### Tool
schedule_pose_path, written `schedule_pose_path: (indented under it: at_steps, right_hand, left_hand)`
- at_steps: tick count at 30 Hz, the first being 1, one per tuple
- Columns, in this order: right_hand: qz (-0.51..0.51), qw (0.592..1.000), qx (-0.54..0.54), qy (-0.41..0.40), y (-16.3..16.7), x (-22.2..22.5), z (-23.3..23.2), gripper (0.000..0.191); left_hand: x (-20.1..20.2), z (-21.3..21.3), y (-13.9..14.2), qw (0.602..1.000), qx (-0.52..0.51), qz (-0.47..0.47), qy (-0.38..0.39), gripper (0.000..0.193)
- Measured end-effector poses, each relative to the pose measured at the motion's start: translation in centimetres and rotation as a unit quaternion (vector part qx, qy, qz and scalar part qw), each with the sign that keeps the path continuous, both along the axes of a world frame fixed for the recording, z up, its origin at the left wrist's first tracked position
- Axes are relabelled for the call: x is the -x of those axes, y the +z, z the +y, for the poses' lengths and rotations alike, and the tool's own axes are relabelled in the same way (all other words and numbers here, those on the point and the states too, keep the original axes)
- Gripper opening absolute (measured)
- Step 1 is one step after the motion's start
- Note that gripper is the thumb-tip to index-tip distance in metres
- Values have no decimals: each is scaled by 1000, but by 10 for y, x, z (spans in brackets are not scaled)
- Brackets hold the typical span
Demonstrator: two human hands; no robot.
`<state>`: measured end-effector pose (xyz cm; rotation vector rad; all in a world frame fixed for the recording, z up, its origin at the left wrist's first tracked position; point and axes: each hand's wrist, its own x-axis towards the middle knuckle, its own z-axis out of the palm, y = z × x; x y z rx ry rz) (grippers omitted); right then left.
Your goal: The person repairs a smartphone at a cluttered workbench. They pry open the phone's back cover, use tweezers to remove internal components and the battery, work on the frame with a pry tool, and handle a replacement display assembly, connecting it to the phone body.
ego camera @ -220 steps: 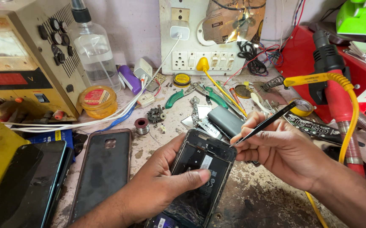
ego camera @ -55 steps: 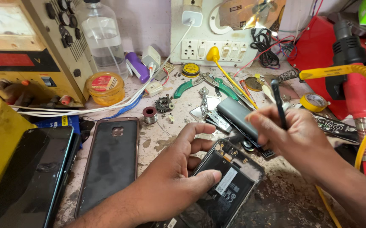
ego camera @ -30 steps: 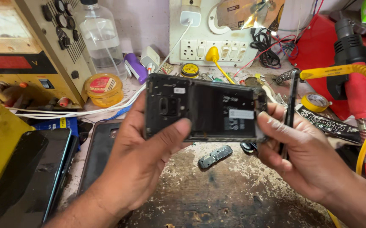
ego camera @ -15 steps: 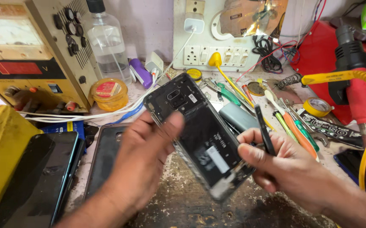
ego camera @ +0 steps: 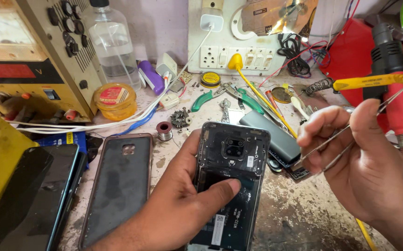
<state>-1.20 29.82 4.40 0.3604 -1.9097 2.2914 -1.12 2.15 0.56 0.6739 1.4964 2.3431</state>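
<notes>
While the opened phone [ego camera: 231,179] was held up in the air between both hands a moment ago, it now lies flat on the worn bench [ego camera: 299,218] at lower centre of the frame, back side up, its camera block showing near the top.

At far left, a yellow power supply [ego camera: 29,60] with dials fills the upper corner, and two dark phones lie below it: one with a glossy screen [ego camera: 29,195] and one in a brown case [ego camera: 117,186]. A clear plastic bottle [ego camera: 113,44] and a round yellow tub [ego camera: 114,100] stand behind them.

In the middle, the left hand [ego camera: 178,209] has closed on the opened phone, fingers wrapped round its left edge and thumb [ego camera: 220,190] pressed flat across the dark battery bay, pinning it to the bench. A grey battery [ego camera: 271,137] lies just beside the phone's upper right corner, apart from it, so the bay appears to be empty. Green-handled pliers [ego camera: 203,98] and a white socket board [ego camera: 231,51] sit beyond.

At right, the right hand [ego camera: 369,172] has let go of the phone and hovers above the bench, pinched shut on thin metal tweezers [ego camera: 336,144] whose tips point down toward the phone's right side. The shift from turning the phone over to steadying it suggests fine work inside the shell is at hand. A red hot-air tool [ego camera: 396,88] stands at the right edge.
</notes>
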Motion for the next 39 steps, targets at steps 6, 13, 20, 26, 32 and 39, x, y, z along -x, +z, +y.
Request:
schedule_pose_path:
  at_steps: [6, 13, 20, 26, 32, 39]
  right_hand:
    - [55, 998, -1, -28, 7, -9, -5, 23]
    - [93, 996, -10, 6, 13, -15, -17, 26]
    - [148, 987, -9, 62, 12, -16, -18, 21]
    - [132, 990, -41, 16, 5, -14, -19, 18]
    - [163, 979, -118, -43, 4, -16, -23, 11]
    - [168, 957, -205, -115, 5, -26, -30, 17]
  left_hand:
    - [-4, 1, 2, 1000, -6, 20, -19, 65]
    - [-5, 4, 3, 999, -13, 9, -28, 67]
    - [-12, 6, 2, 999, 29, -33, -17, 69]
    - [-9, 1, 1, 992, 98, -19, -72, 63]
    - [-14, 2, 6, 988, 122, 39, -83, 65]
    - [-14, -1, 5, 986, 105, 90, -93, 73]
